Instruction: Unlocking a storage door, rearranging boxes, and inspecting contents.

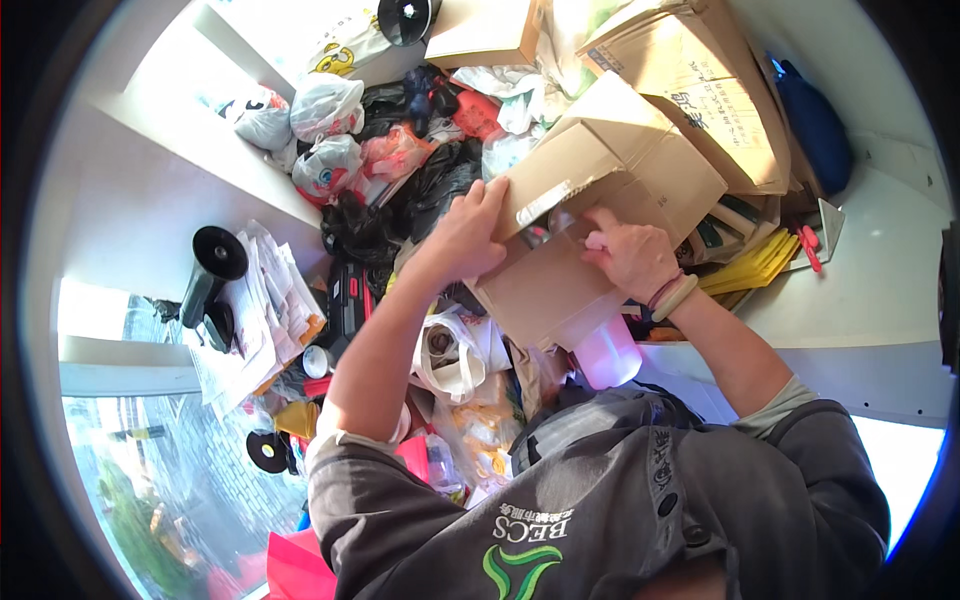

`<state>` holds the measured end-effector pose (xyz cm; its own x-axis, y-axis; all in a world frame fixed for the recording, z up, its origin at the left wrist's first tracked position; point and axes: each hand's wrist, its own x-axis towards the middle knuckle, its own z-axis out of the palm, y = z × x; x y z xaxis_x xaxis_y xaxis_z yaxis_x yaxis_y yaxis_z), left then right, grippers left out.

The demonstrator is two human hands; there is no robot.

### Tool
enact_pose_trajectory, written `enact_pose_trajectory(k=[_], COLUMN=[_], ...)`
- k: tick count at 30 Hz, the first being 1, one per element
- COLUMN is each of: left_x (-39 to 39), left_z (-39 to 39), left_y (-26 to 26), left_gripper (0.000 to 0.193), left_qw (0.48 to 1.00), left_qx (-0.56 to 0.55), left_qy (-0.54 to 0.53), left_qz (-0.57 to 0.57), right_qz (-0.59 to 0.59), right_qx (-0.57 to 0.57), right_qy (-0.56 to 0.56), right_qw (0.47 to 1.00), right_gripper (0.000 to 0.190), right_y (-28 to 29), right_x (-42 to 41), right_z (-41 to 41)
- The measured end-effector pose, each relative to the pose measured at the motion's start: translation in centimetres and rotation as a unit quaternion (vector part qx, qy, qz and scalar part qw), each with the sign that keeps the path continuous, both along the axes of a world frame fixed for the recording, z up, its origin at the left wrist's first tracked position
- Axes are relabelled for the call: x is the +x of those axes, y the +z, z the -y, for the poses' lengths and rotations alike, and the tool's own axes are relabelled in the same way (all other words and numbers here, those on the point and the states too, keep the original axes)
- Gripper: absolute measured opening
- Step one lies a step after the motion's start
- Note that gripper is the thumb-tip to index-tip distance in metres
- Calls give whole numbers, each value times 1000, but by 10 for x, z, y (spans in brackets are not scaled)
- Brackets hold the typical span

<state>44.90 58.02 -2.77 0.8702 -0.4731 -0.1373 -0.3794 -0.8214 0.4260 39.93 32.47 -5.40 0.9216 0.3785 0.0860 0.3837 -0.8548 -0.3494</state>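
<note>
An opened cardboard box (pixel 555 289) is held up before me, tilted, with its flaps spread. My left hand (pixel 469 229) grips its left side, thumb on the near side and fingers over the raised flap (pixel 559 172). Over the opening is my right hand (pixel 634 251), with fingers bent at the edge of the near panel. Whether those fingers pinch the cardboard I cannot tell. Inside the box something shiny (pixel 536 236) shows in part; the rest of the contents is hidden by the panels and my fingers.
Behind the box lie knotted plastic bags (pixel 328 105), black bags (pixel 442 187) and a large carton (pixel 697 97) bearing writing. To the left, a megaphone (pixel 214 262) rests by a stack of papers (pixel 262 307). Yellow folded material (pixel 750 262) and red-handled scissors (pixel 810 246) lie right.
</note>
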Motion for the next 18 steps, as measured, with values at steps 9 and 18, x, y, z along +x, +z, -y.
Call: enact_pose_trajectory(k=[9,18], left_x=[13,13], left_z=[-5,-9], left_y=[5,-12], left_gripper=[85,64], left_qw=[999,997], left_qx=[-31,-56], left_qy=[-36,-22], left_qz=[-1,51], right_qz=[-352,-290], right_qx=[362,289], right_qy=[-95,-164], right_qw=[858,897], right_gripper=[40,29], right_y=[4,-73], right_x=[-24,-30], right_z=[-95,-158])
